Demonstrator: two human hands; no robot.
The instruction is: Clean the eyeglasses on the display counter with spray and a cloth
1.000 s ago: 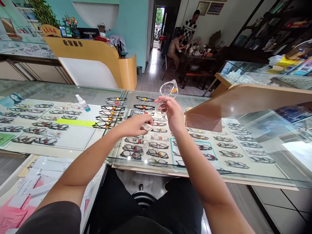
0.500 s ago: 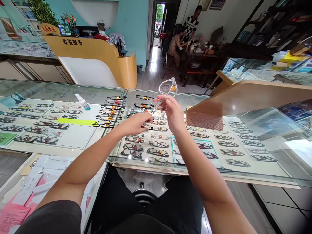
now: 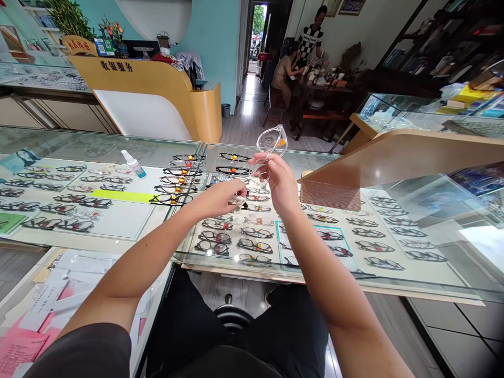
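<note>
My right hand [image 3: 280,178] is closed around the middle of a pair of clear-framed eyeglasses [image 3: 271,140], held up on edge above the counter. One lens with an orange sticker points upward; the other is partly behind my fingers. To the left and slightly lower, my left hand [image 3: 232,195] is closed on a small pale cloth [image 3: 238,201], apart from the glasses. Beneath both hands, several rows of eyeglasses [image 3: 256,232] lie in the glass display counter [image 3: 232,262]. Dark-framed eyeglasses [image 3: 173,199] with orange stickers stand in a column left of my left hand.
A white spray bottle [image 3: 134,164] stands on the glass at left. The sloping wooden panel [image 3: 394,157] rises to my right. An open drawer [image 3: 59,304] with papers is at lower left. Two people [image 3: 311,39] are at a table at the back.
My left hand has shifted very slightly with the cloth. The right hand and clear eyeglasses stay almost still. At the back, the standing person's arm has moved outward.
</note>
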